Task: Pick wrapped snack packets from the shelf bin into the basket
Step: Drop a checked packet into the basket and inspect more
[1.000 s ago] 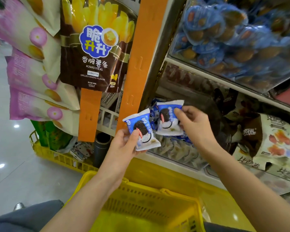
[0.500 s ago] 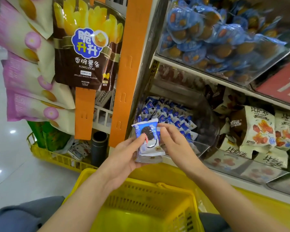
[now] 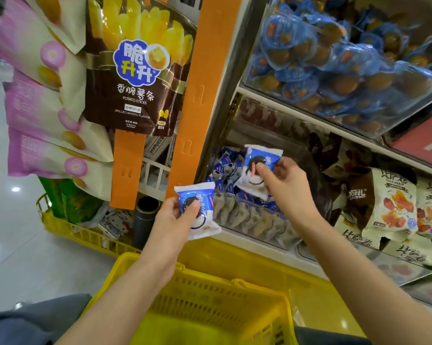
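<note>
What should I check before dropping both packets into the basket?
1. Left hand grip: ok, thumb pressed across the lower packet.
2. Right hand grip: ok, fingertips pinch the upper packet, lifted above the shelf bin.
3. Basket position: ok, its open top shows below both hands.
4. Drop path: ok, nothing visible between the hands and the basket.
5. Stock for later picks: ok, more blue packets lie in the bin.
6. Count already in the basket: cannot tell, its floor is partly out of frame.
</note>
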The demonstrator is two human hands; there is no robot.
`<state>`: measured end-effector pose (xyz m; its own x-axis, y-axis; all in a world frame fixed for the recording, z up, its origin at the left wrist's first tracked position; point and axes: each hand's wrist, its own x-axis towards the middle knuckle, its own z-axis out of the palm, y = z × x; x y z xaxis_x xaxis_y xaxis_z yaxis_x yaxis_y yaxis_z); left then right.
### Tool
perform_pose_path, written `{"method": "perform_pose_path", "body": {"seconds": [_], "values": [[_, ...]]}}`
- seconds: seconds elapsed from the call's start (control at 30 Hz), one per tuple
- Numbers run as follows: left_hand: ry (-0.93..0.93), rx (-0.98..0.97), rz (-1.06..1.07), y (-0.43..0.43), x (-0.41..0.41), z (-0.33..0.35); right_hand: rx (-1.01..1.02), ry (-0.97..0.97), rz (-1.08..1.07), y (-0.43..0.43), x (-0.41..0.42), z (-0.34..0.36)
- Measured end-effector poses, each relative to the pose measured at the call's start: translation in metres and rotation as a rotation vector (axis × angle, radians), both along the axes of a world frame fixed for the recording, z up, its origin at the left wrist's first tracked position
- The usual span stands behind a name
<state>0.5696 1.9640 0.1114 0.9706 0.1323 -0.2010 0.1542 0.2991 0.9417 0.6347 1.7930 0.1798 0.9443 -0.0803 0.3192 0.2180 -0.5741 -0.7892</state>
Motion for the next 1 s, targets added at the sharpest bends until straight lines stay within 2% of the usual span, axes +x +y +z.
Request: {"method": "perform_pose_path", "body": {"seconds": [0.1, 0.3, 0.37, 0.5, 0.6, 0.77, 0.83, 0.93, 1.0], "values": [[0.002, 0.018, 0.009, 0.000, 0.000, 0.003, -0.054, 0.135, -0.115, 0.000, 0.052, -0.005], [0.063, -0.029, 0.032, 0.004, 0.005, 0.007, -0.283, 0.077, -0.104, 0.019, 0.101, -0.027], [0.073, -0.039, 0.046, 0.004, 0.008, 0.008, -0.413, 0.165, -0.096, 0.020, 0.109, -0.030], [0.081, -0.065, 0.078, 0.004, 0.013, 0.006, -0.679, 0.480, -0.059, 0.023, 0.115, -0.024], [0.087, -0.061, 0.088, 0.002, 0.016, 0.004, -0.790, 0.541, 0.010, 0.025, 0.114, -0.019], [0.086, -0.029, 0.085, -0.001, 0.017, 0.005, -0.621, 0.426, 0.034, 0.035, 0.116, -0.027], [0.087, -0.017, 0.090, -0.002, 0.019, 0.006, -0.628, 0.363, 0.007, 0.040, 0.120, -0.034], [0.076, -0.016, 0.084, -0.003, 0.021, 0.009, -0.633, 0.370, 0.009, 0.042, 0.124, -0.042], [0.080, -0.028, 0.067, -0.003, 0.022, 0.009, -0.550, 0.431, 0.046, 0.037, 0.127, -0.041]]}}
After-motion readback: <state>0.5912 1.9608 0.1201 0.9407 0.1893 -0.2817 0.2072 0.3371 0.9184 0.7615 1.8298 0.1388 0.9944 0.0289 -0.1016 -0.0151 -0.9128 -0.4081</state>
